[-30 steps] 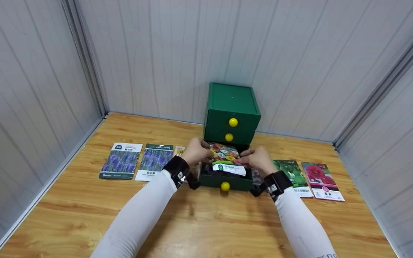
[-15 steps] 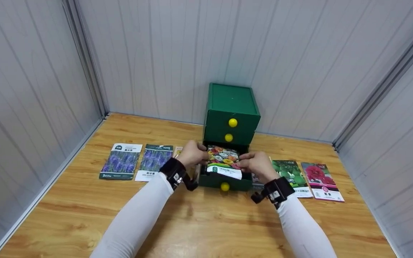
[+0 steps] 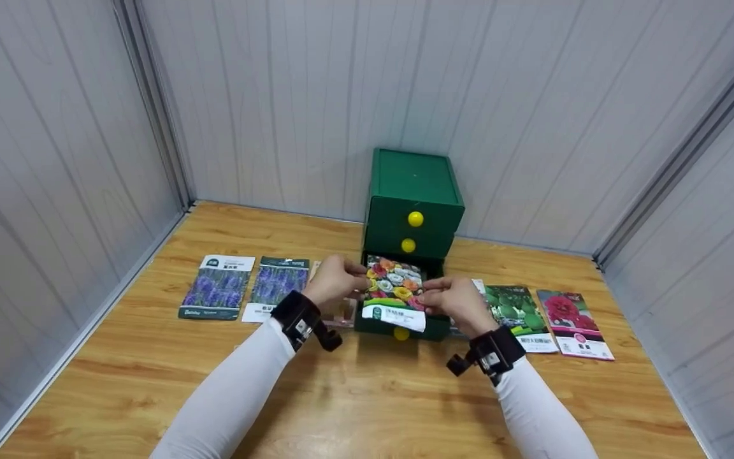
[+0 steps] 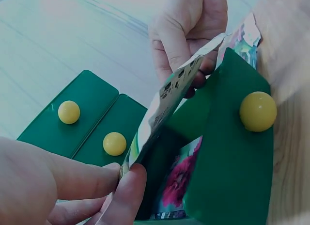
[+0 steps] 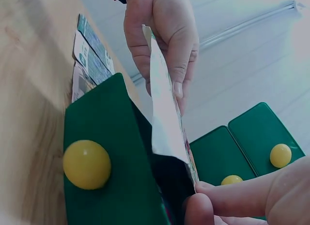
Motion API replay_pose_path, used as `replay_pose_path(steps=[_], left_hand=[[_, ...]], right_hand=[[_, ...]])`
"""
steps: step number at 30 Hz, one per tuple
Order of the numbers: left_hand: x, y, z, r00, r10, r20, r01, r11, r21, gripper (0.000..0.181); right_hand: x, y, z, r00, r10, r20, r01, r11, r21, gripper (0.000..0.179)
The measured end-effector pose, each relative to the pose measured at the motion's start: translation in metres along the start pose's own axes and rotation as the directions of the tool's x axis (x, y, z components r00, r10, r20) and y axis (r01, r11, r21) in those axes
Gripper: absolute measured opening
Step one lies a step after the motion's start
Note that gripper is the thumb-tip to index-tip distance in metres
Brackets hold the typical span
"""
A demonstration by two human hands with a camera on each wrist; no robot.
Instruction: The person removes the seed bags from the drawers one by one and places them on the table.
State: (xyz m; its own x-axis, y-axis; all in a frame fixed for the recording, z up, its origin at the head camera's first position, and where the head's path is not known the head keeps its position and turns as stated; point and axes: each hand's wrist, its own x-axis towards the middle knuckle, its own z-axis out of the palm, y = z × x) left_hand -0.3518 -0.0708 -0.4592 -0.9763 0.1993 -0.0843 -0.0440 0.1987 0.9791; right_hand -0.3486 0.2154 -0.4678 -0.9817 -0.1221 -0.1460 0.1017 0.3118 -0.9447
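Note:
Both hands hold a seed packet (image 3: 395, 284) with multicoloured flowers over the pulled-out bottom drawer (image 3: 437, 328) of a green drawer cabinet (image 3: 415, 178). My left hand (image 3: 335, 280) pinches its left edge between thumb and fingers. On the opposite edge, my right hand (image 3: 459, 303) pinches it the same way. The packet is tilted, and its white lower end overlaps the drawer front and part of its yellow knob (image 3: 401, 333) in the head view. Inside the drawer, the left wrist view shows another packet with a dark pink flower (image 4: 179, 181).
Two lavender packets (image 3: 217, 287) lie on the wooden table (image 3: 367, 408) to the left, with another packet (image 3: 341, 312) partly behind my left hand. On the right are a green-fruit packet (image 3: 517, 312) and a red-flower packet (image 3: 574, 322). Pale panels (image 3: 297, 95) enclose the table.
The multicoloured flower packet has risen and come towards me, shifting slightly left, from inside the drawer to over its front. Both hands moved with it.

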Motion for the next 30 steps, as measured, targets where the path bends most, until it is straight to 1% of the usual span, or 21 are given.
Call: replay_pose_path(steps=[3,6,10,13,17,20,23,26,30], left_hand=[[-0.004,-0.003,-0.002,1.0,-0.005,-0.001,0.005,1.0,-0.007,0.038],[-0.007,-0.007,-0.004,1.0,-0.018,-0.008,0.017,0.999,-0.036,0.037],[-0.011,-0.014,-0.006,1.0,-0.016,-0.018,0.015,0.998,-0.056,0.036],[-0.013,-0.017,-0.006,1.0,0.004,-0.021,-0.005,0.999,-0.051,0.037],[-0.019,-0.019,-0.007,0.999,0.044,-0.019,-0.045,0.998,-0.051,0.038],[-0.024,-0.02,-0.008,0.997,0.07,-0.011,-0.07,0.995,-0.068,0.039],[-0.03,-0.022,-0.011,0.996,0.084,-0.002,-0.084,0.992,-0.097,0.042],[-0.035,-0.024,-0.014,0.997,0.078,0.004,-0.077,0.99,-0.119,0.042],[-0.043,-0.027,-0.018,0.999,0.055,0.003,-0.054,0.991,-0.121,0.04]], right_hand=[[-0.001,0.001,0.003,1.0,-0.001,0.01,0.001,1.0,0.026,0.036],[-0.002,0.001,0.006,1.0,-0.006,0.019,0.005,0.998,0.061,0.037],[-0.005,0.003,0.01,1.0,-0.021,0.017,0.02,0.995,0.096,0.039],[-0.008,0.003,0.012,0.999,-0.033,0.008,0.032,0.995,0.094,0.039],[-0.013,0.002,0.015,1.0,-0.025,-0.007,0.025,0.998,0.059,0.04],[-0.017,0.0,0.016,1.0,-0.011,-0.015,0.012,0.999,0.031,0.041],[-0.022,-0.002,0.019,1.0,-0.009,-0.01,0.009,1.0,0.027,0.041],[-0.025,-0.003,0.024,1.0,-0.009,-0.003,0.01,0.999,0.048,0.041],[-0.03,-0.002,0.03,1.0,-0.006,0.0,0.006,0.998,0.068,0.043]])
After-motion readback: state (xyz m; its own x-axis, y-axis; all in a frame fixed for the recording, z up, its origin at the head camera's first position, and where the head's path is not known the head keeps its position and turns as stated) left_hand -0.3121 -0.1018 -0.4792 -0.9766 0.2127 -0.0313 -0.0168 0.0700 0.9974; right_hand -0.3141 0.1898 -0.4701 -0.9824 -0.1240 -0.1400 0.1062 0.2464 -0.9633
